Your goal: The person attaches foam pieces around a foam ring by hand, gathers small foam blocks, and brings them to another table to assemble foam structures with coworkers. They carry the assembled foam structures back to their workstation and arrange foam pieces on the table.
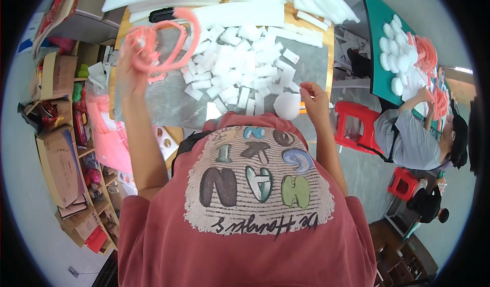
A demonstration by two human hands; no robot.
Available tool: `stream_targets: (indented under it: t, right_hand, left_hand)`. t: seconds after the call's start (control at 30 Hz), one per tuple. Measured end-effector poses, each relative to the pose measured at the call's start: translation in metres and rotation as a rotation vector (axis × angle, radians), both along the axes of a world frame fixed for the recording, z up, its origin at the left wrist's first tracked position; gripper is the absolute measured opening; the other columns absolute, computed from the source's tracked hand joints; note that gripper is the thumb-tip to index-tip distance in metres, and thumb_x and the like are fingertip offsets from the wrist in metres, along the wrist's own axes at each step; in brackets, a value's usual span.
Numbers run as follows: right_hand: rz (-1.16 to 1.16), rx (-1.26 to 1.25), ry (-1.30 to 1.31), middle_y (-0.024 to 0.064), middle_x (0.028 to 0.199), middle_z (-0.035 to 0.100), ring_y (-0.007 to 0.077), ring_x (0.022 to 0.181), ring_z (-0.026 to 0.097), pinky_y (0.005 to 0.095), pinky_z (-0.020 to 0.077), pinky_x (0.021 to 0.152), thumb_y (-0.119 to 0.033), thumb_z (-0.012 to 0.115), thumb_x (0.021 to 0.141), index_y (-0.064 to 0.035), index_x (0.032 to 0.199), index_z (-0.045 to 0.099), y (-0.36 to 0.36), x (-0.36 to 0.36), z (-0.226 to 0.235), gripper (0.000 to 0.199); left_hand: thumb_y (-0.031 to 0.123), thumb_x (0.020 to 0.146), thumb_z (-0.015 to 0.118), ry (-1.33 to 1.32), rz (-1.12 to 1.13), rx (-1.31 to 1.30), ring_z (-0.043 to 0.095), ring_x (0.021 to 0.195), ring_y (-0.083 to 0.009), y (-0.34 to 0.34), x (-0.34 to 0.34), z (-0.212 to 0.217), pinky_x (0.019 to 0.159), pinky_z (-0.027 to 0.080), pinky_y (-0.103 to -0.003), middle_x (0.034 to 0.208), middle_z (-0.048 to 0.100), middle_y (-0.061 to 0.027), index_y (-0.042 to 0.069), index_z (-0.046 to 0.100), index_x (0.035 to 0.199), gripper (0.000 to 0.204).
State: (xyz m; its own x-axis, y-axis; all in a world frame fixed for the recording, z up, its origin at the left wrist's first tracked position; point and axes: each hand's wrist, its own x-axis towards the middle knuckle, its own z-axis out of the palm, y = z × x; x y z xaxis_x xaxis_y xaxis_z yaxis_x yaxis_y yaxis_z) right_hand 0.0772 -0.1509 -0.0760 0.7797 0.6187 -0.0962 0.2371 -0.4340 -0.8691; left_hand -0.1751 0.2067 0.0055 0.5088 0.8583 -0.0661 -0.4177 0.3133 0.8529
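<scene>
My left hand (133, 65) is raised over the left side of the table and grips a bunch of pink foam rings (162, 42), which loop up and to the right of it. My right hand (312, 97) hovers near the table's front right and pinches a round white foam disc (287, 106) that hangs just to its left. Between the two hands lies a heap of small white foam blocks (240, 62) on a grey mat (168, 101).
Long white foam slabs (204, 1) are stacked at the table's far side. Cardboard boxes (61, 159) and shelves stand at left. At right a seated person (408, 139) works at a green table (380, 57) bearing white discs and pink rings, beside red stools (357, 126).
</scene>
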Motion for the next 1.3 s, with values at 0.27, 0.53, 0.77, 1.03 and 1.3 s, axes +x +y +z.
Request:
stream_targets:
  t: [0.27,0.53,0.77,1.03,1.3]
  right_hand:
    - [0.303,-0.363,-0.465,0.0146,0.105,0.054,0.0347,0.101,0.051,0.0401,0.0405,0.088,-0.015,0.078,0.053,-0.0098,0.117,0.048,0.001,-0.028,-0.014,0.071]
    - [0.369,-0.426,-0.117,0.0147,0.094,0.06,0.0281,0.092,0.057,0.0363,0.0451,0.08,-0.017,0.077,0.057,-0.0042,0.105,0.055,0.017,-0.014,-0.006,0.054]
    - [0.181,-0.155,0.215,0.013,0.088,0.062,0.0188,0.082,0.06,0.0305,0.0473,0.071,-0.015,0.072,0.067,-0.0015,0.101,0.055,0.026,-0.01,0.022,0.04]
    - [0.051,0.044,0.279,0.0109,0.093,0.061,0.0179,0.083,0.058,0.0294,0.0463,0.073,-0.018,0.067,0.075,0.0014,0.109,0.052,0.035,0.002,0.016,0.042]
    - [0.066,0.09,0.341,0.0105,0.092,0.061,0.017,0.081,0.058,0.0295,0.0467,0.072,-0.017,0.067,0.075,0.0024,0.109,0.051,0.041,-0.001,0.03,0.043]
  left_hand:
    - [0.02,0.088,0.054,0.205,0.201,-0.209,0.049,0.077,-0.0167,-0.006,-0.163,-0.13,0.068,0.044,-0.027,0.096,0.049,-0.0078,0.001,0.044,0.117,0.036]
    - [0.025,0.083,0.06,0.894,0.588,0.265,0.047,0.103,-0.0295,-0.018,-0.142,-0.181,0.09,0.039,-0.037,0.113,0.045,-0.0207,-0.001,0.038,0.122,0.053]
    - [0.024,0.075,0.064,1.43,0.646,0.693,0.041,0.107,-0.0373,-0.022,-0.102,-0.138,0.091,0.034,-0.043,0.113,0.041,-0.0262,-0.002,0.047,0.114,0.05]
    - [0.014,0.075,0.062,1.112,0.503,1.16,0.044,0.104,-0.0363,-0.03,-0.034,-0.062,0.087,0.037,-0.043,0.109,0.045,-0.0206,0.001,0.053,0.105,0.034]
    - [0.025,0.066,0.072,0.863,-0.159,1.171,0.048,0.106,-0.035,-0.088,0.058,-0.081,0.087,0.04,-0.039,0.123,0.042,-0.0192,0.005,0.049,0.113,0.056]
